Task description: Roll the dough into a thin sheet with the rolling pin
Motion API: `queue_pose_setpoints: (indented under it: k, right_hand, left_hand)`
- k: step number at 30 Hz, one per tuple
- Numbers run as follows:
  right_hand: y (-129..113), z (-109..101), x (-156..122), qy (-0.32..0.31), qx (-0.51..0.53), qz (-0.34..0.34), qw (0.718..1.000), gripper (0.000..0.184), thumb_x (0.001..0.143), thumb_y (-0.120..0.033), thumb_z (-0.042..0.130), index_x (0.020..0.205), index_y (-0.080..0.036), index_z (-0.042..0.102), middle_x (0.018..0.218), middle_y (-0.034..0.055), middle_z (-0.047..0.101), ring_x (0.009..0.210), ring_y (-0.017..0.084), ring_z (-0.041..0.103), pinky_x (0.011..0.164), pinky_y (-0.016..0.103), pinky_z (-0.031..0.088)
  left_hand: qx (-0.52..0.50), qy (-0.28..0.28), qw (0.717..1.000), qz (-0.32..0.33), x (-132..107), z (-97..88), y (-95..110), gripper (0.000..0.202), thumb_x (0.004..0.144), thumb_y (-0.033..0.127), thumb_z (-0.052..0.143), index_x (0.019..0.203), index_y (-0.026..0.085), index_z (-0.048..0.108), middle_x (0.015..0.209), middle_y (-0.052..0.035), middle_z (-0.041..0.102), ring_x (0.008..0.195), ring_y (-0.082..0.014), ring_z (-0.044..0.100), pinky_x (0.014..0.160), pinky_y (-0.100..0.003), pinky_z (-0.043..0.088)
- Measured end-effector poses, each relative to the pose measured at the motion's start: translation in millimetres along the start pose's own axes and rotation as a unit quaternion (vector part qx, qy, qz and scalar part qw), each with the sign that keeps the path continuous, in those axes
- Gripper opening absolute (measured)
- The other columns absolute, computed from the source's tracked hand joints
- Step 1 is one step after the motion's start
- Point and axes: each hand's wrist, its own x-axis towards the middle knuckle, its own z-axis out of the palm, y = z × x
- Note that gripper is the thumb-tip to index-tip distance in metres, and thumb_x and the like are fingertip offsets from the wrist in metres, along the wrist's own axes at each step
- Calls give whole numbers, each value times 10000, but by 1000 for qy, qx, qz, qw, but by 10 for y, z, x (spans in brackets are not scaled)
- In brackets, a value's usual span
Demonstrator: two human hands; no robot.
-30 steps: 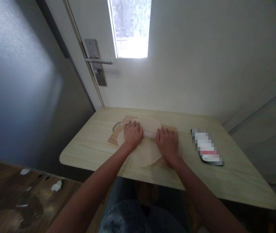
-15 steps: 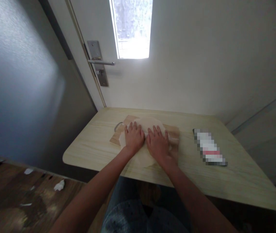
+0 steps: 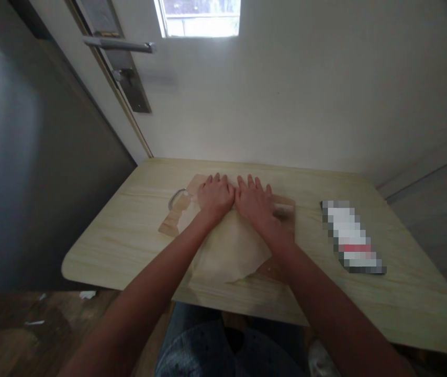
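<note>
A thin, pale sheet of dough covers most of a wooden cutting board and hangs over its near edge. Across the dough lies a rolling pin, mostly hidden beneath my hands; its right end shows beside my right hand. My left hand rests palm down on the pin, fingers stretched forward. Close by, with thumbs nearly touching, my right hand presses flat on the pin, its fingers also extended. Neither hand is wrapped around it.
The light wooden table stands against a white door with a metal handle. A pixelated flat object lies to the right. A curved metal handle sticks out at the board's left. White scraps are on the floor.
Both hands have moved forward over the board, away from me, with the rolling pin beneath them. More dough now shows on the near side. The camera view has tilted down.
</note>
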Motion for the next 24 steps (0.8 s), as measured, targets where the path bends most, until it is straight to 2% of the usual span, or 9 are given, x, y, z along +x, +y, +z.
queue_pose_setpoints:
  k: [6,10,17,24]
  right_hand:
    - [70,8,265,-50,16,10,999,504,874,-386,208,1318,-181,327,1356,140,336,1240,290,267,944,542,213]
    - [106,39,413,-62,31,21,997,494,862,-384,235,1294,-176,355,1323,146,376,1199,304,321,916,542,254]
    - [134,49,589,-29,33,25,999,385,855,-336,281,1112,-144,493,1139,147,520,1054,275,456,863,484,324]
    - [112,42,590,12,17,12,1000,343,858,-288,274,1011,-128,536,1043,140,573,966,243,511,822,405,343]
  left_hand:
    - [-13,-39,999,1,253,17,15,357,828,271,286,983,159,586,1069,-106,586,982,-218,532,808,-328,411]
    - [-17,-60,998,-13,409,71,14,368,819,297,292,936,144,606,971,-123,617,904,-228,565,768,-332,426]
    - [-32,-53,998,-8,643,175,24,365,800,285,311,896,120,623,914,-140,629,829,-225,586,706,-319,441]
    - [-35,-37,999,-1,660,205,25,358,795,267,319,902,107,621,905,-153,627,824,-225,586,721,-330,439]
